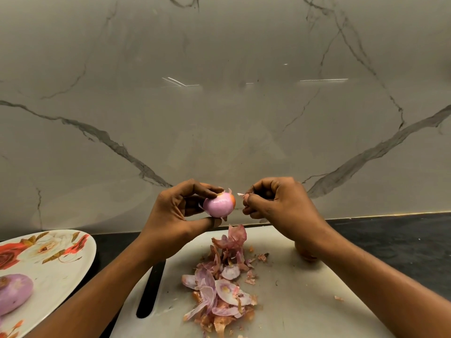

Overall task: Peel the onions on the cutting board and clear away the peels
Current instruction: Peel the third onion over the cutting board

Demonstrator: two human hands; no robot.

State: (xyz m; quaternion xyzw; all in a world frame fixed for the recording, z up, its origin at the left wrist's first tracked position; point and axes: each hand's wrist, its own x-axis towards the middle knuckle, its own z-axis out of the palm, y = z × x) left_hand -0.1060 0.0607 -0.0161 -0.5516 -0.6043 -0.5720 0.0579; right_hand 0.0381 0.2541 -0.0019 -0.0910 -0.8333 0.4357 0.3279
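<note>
No words, labels, brands or numbers can be read anywhere in view. The plate (61, 281) bears only a printed flower pattern, without lettering.

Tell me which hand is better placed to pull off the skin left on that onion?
Right. The right hand is beside the orange skin left on the onion, pinching only a peel scrap; the left hand grips the onion.

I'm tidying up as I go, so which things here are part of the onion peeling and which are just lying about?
Part of the job: pink onion in left hand, peel scrap in right hand, peel pile, cutting board, brown onion behind the right forearm, peeled onion on floral plate.
Just there: dark counter, marble wall.
</note>
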